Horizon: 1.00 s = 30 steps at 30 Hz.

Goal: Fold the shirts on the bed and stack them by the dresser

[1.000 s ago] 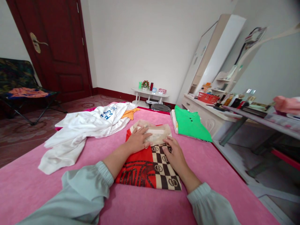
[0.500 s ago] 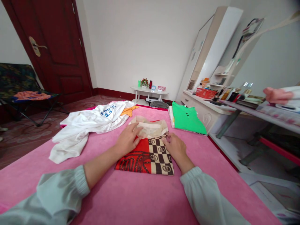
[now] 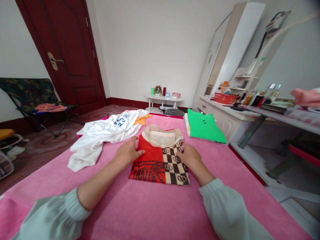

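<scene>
A folded shirt [image 3: 152,150] lies flat before me, red on the left and checked brown and cream on the right, with a sheer cream neckline at the far end. At its left edge is my left hand [image 3: 127,152], thumb spread from the fingers and reaching over the red cloth. My right hand [image 3: 191,156] is closed at the checked right edge, thumb and finger pinching the cloth there. The undersides of the fingers are partly hidden.
A heap of white clothing [image 3: 107,130] with an orange piece [image 3: 143,119] lies to the left on the pink bed cover [image 3: 150,213]. A folded green garment [image 3: 206,126] tops a pile at the far right. A dresser [image 3: 212,111] stands beyond the bed's right edge.
My left hand has moved left from the neckline to the shirt's left edge, uncovering the red cloth. My right hand stays at the right edge. The view has shifted slightly left.
</scene>
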Each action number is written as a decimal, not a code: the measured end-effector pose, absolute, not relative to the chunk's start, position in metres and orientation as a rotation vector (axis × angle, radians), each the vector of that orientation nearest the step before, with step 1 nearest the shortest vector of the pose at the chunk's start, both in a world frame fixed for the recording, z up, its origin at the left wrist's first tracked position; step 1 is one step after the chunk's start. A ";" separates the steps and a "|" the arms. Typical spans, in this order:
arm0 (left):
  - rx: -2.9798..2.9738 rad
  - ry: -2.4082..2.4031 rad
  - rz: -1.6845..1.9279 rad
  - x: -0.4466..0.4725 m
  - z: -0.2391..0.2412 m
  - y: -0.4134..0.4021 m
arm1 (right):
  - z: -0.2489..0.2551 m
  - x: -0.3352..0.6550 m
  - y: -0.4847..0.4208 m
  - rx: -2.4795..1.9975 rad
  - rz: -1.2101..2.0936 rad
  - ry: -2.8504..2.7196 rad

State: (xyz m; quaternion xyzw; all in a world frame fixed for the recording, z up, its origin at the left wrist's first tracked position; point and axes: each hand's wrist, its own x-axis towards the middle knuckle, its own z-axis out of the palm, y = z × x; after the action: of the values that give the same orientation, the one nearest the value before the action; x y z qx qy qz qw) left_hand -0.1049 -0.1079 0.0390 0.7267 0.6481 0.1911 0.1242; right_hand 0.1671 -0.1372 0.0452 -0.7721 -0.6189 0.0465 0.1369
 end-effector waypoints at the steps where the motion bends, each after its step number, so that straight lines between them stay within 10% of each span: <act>1: 2.107 1.862 0.575 -0.105 0.037 -0.107 | 0.044 0.168 -0.136 -2.203 0.157 -1.775; 30: 2.661 1.343 0.683 -0.079 0.012 -0.128 | 0.064 0.168 -0.151 -1.956 0.850 -2.382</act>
State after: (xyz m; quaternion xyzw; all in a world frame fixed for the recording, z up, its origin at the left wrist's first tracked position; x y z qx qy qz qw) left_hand -0.0791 -0.1284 0.0117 0.8694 0.4389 0.2232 0.0420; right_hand 0.1683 -0.1515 0.0639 -0.6116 -0.7447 0.2656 -0.0278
